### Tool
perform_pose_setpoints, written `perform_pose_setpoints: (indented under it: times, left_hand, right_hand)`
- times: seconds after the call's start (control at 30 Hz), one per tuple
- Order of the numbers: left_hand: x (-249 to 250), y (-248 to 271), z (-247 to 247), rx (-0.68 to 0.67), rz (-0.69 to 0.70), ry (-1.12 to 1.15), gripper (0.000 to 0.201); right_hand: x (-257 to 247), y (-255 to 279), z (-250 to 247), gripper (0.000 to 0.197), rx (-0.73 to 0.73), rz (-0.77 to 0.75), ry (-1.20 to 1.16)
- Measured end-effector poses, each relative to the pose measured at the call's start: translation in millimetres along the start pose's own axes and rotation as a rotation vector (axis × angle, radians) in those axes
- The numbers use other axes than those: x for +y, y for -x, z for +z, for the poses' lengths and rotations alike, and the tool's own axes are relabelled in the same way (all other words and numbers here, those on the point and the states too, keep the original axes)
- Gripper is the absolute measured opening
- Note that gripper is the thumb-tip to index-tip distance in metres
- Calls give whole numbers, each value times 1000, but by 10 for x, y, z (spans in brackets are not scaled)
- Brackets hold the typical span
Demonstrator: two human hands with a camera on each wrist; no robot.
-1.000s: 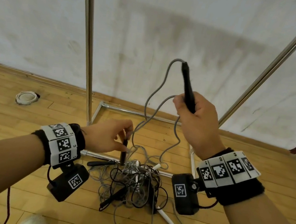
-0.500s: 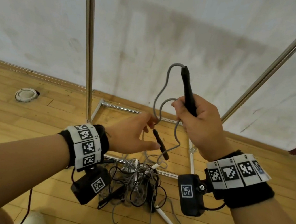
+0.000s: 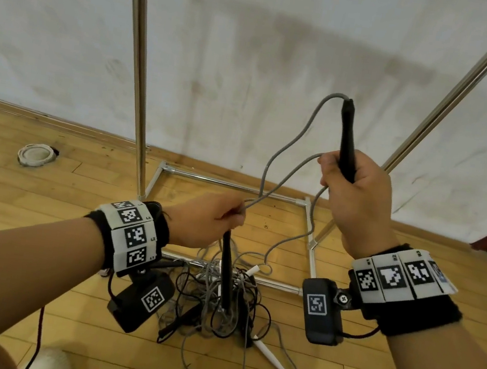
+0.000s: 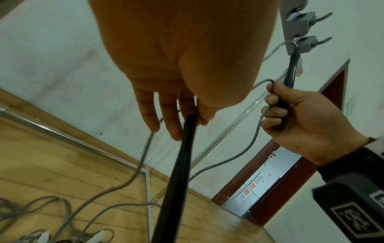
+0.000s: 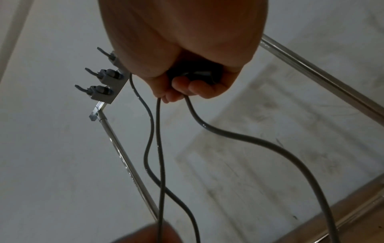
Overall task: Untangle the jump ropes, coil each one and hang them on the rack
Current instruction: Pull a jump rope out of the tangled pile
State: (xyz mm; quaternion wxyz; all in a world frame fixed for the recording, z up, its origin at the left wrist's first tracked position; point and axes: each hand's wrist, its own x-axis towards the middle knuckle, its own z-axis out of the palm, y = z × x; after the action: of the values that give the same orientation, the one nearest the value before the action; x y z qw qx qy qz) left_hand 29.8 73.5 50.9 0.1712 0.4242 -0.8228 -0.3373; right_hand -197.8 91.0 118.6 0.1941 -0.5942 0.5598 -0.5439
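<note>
- Grey, slightly braided cord of the jump rope (image 3: pixel 285 149): it sags in loose loops between my hands, so I judge it light and limp, with no stiffness to hold a coil unless pinched.
- Slim black plastic handle (image 3: pixel 348 143), upright: my right hand (image 3: pixel 360 198) is clamped round its lower half, with a strand of the same cord trapped under the fingers. Rigid and smooth; probably the surest place to hold.
- Second slim black handle (image 3: pixel 227 276), hanging point-down: my left hand (image 3: pixel 205 219) pinches its top end where the cord enters. Its lower tip reaches the heap; I cannot tell whether it is free of it.
- Tangled heap of grey and black ropes with white handles (image 3: pixel 218 303), on the wooden floor just before the rack's base bar: thin cords likely to snag if pulled hard, so draw slowly.
- Chrome tube rack (image 3: pixel 138 74) against the white wall; grey hooks (image 5: pixel 99 82) sit on its top bar, above my right hand.
- Judgement: gather the cord into loops against the upright handle, gripping the handles, not mid-cord.
</note>
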Motion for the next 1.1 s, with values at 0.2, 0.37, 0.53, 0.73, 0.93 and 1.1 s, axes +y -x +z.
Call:
perform_pose_setpoints:
  times: [0.2,0.37,0.53,0.73,0.93,1.1]
  left_hand:
    - [-59,88,-78,-136,-31,33,17]
    - [-116,141,-179,-159,-40,-2,8]
    - [-88,149,-367,35,-48,94,6]
    - [59,140,-539,264,-25,258,10]
    - [198,186,-556,330,9,299,14]
    - [274,232,-539,303,29,312,14]
  right_hand:
    - [172,-81,-65,15,40,94,92]
    - [231,-71,-74,18,43,125,132]
    - [150,20,2,33,-146,297,-19]
    - [-55,266,284,17,-436,287,-158]
    - [-136,432,526,17,-584,271,-212]
    - [-171,489,626,34,-615,176,-196]
